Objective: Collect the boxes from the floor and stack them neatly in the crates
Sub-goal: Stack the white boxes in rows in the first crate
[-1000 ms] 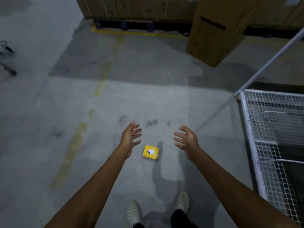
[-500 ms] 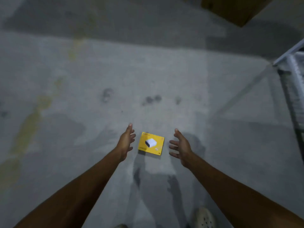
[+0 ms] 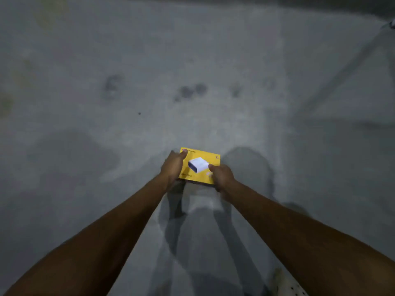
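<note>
A small flat yellow box (image 3: 199, 155) with a white product picture on its lid lies low over the grey concrete floor, in the middle of the view. My left hand (image 3: 173, 166) grips its left edge, thumb on the lid's top-left corner. My right hand (image 3: 222, 175) grips its lower right edge, thumb on the lid. Whether the box still touches the floor I cannot tell. No crate shows in this view.
Grey concrete floor (image 3: 192, 60) with dark stains fills the view. A pale shoe (image 3: 288, 285) shows at the bottom right edge. A bit of white metal (image 3: 392, 24) pokes in at the upper right edge.
Both hands closed in from either side of the yellow box and now hold it. The camera dropped lower and nearer the floor; the wire crate left the view.
</note>
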Demonstrator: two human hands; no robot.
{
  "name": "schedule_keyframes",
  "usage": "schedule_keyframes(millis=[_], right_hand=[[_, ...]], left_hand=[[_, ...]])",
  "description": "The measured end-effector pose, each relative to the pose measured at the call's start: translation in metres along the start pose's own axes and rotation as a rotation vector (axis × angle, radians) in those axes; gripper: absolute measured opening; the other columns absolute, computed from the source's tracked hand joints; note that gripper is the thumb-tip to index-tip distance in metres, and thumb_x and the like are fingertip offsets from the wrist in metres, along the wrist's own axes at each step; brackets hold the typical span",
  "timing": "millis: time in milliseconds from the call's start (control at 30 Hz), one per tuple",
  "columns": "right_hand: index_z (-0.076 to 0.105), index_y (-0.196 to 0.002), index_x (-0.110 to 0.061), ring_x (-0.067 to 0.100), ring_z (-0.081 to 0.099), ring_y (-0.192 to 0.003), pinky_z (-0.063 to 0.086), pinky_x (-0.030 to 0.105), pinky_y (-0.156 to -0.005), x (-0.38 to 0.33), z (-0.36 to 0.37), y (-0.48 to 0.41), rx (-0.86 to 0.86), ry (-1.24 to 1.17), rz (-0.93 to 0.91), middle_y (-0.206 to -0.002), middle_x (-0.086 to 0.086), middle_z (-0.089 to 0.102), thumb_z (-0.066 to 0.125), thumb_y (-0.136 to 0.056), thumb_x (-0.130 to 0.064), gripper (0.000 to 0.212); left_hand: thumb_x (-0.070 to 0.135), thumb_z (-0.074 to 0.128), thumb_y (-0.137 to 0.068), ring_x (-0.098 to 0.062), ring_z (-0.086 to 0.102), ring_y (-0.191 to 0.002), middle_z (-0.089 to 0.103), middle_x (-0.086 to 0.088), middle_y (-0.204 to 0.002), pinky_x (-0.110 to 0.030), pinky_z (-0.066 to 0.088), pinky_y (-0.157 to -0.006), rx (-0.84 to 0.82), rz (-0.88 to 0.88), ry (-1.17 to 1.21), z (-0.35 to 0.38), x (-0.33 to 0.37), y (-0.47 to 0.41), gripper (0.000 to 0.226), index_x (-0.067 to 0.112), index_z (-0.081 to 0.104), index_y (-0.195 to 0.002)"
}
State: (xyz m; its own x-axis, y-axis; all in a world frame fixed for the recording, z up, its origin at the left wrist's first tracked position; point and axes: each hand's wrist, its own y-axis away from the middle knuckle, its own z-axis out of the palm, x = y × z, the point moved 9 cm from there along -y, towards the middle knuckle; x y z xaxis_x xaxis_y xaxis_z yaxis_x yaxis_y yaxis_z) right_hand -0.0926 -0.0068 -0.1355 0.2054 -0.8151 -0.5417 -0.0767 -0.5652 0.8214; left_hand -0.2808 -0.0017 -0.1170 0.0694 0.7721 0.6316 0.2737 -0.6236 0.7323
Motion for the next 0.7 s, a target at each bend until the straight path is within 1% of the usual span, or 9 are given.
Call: schedule_keyframes(millis=[67,100,167,267,333,400,500,600,700], right_hand=[[0.059,-0.095,-0.013,0.022,0.055,-0.076,0.039,0.027,-0.064,0.0,-0.013,0.02,0.041,-0.051,0.038,-0.091,0.01,0.06,0.06,-0.088,-0.026,0.015],[0.059,-0.103,-0.012,0.025,0.056,-0.083,0.041,0.03,-0.067,-0.002,-0.022,0.033,0.061,-0.057,0.052,-0.099,0.012,0.059,0.06,-0.089,-0.028,0.021],[0.059,-0.106,-0.016,0.025,0.057,-0.089,0.042,0.032,-0.067,-0.018,-0.035,0.07,0.069,-0.095,0.08,-0.104,0.009,0.059,0.058,-0.093,-0.028,0.018],[0.065,-0.095,-0.013,0.02,0.057,-0.071,0.045,0.025,-0.058,-0.065,-0.061,0.137,0.106,-0.205,0.017,-0.087,0.006,0.063,0.055,-0.093,-0.016,0.011],[0.067,-0.106,-0.007,0.018,0.06,-0.067,0.047,0.021,-0.053,-0.102,-0.081,0.191,0.156,-0.264,-0.031,-0.085,0.007,0.066,0.057,-0.091,-0.012,0.019],[0.066,-0.116,-0.007,0.021,0.063,-0.072,0.052,0.025,-0.058,-0.138,-0.094,0.25,0.149,-0.349,-0.044,-0.088,0.01,0.068,0.058,-0.088,-0.008,0.029],[0.066,-0.117,-0.012,0.023,0.065,-0.081,0.059,0.036,-0.07,-0.199,-0.105,0.35,0.122,-0.454,-0.072,-0.097,0.009,0.07,0.058,-0.082,-0.003,0.037],[0.07,-0.096,-0.015,0.025,0.064,-0.082,0.056,0.046,-0.086,-0.257,-0.111,0.454,0.071,-0.502,-0.101,-0.09,0.007,0.07,0.06,-0.088,-0.004,0.017],[0.07,-0.106,-0.017,0.021,0.069,-0.084,0.059,0.037,-0.074,-0.31,-0.113,0.551,-0.059,-0.54,-0.182,-0.095,0.004,0.073,0.067,-0.089,-0.011,0.018]], left_hand=[[0.039,0.061,-0.091,-0.026,0.058,-0.079,0.062,-0.009,-0.086,-0.031,0.047,-0.07,0.026,0.037,-0.026,-0.009,0.018,0.022,0.029,0.01,0.062,-0.086],[0.027,0.062,-0.092,-0.02,0.053,-0.063,0.056,-0.005,-0.07,-0.025,0.042,-0.058,0.019,0.042,-0.009,-0.013,0.03,0.038,0.021,0.012,0.06,-0.077],[0.012,0.063,-0.09,-0.01,0.053,-0.053,0.055,0.0,-0.066,-0.019,0.04,-0.048,-0.009,0.028,0.032,-0.018,0.054,0.069,0.01,0.016,0.064,-0.081],[0.003,0.062,-0.084,-0.022,0.059,-0.069,0.064,-0.009,-0.083,-0.029,0.047,-0.065,-0.075,0.005,0.159,-0.026,0.097,0.123,0.015,0.015,0.069,-0.09],[0.002,0.061,-0.086,-0.024,0.064,-0.077,0.068,-0.011,-0.093,-0.037,0.053,-0.072,-0.123,-0.029,0.244,-0.038,0.129,0.166,0.026,0.011,0.067,-0.109],[0.005,0.062,-0.088,-0.024,0.067,-0.081,0.071,-0.009,-0.1,-0.044,0.056,-0.08,-0.154,-0.029,0.292,-0.054,0.165,0.215,0.032,0.011,0.064,-0.119],[0.01,0.06,-0.09,-0.019,0.068,-0.081,0.072,-0.005,-0.105,-0.037,0.059,-0.072,-0.177,0.036,0.306,-0.084,0.235,0.3,0.034,0.016,0.063,-0.123],[0.007,0.054,-0.092,-0.02,0.066,-0.082,0.071,-0.004,-0.102,-0.035,0.057,-0.071,-0.207,0.129,0.324,-0.119,0.306,0.387,0.034,0.016,0.063,-0.124],[0.006,0.052,-0.093,-0.025,0.064,-0.091,0.07,-0.007,-0.115,-0.037,0.053,-0.075,-0.316,0.228,0.348,-0.15,0.369,0.468,0.037,0.017,0.061,-0.128]])
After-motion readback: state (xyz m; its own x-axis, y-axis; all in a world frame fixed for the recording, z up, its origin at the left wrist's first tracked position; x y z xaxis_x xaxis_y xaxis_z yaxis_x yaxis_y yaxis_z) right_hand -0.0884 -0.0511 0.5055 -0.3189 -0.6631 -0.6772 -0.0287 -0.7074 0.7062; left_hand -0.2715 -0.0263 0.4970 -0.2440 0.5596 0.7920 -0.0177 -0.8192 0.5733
